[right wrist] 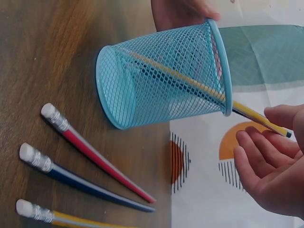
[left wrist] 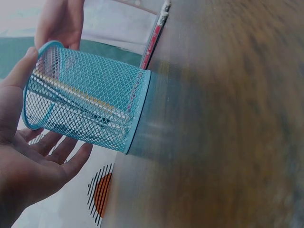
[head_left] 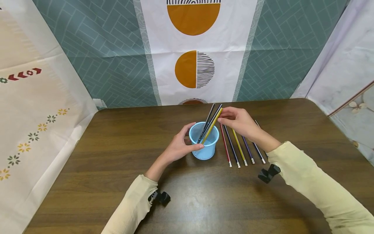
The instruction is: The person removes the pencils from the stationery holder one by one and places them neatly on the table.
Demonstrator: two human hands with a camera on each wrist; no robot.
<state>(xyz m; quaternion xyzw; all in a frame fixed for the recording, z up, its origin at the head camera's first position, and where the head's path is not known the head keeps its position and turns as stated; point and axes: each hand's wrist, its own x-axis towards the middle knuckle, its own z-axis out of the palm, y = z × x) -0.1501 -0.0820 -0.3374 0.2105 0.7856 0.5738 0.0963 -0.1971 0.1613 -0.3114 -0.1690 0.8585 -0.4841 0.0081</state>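
A light blue mesh pencil cup (head_left: 205, 151) stands upright on the wooden table. My left hand (head_left: 178, 146) holds it round the side, thumb near the rim and fingers behind. Inside lean a yellow pencil (head_left: 213, 125) and some dark pencils, their upper ends above the rim. My right hand (head_left: 238, 120) is at the top end of the yellow pencil; in the right wrist view its thumb and fingers stand apart around that end. Below the right hand lie a red pencil (right wrist: 104, 161), a dark blue pencil (right wrist: 95, 187) and a yellow striped pencil (right wrist: 80, 220).
Several pencils lie in a row right of the cup, erasers toward me, including a purple one (head_left: 248, 149) and a dark one (head_left: 259, 152) partly beneath the right forearm. A patterned cloth (head_left: 117, 58) hangs behind the table's far edge.
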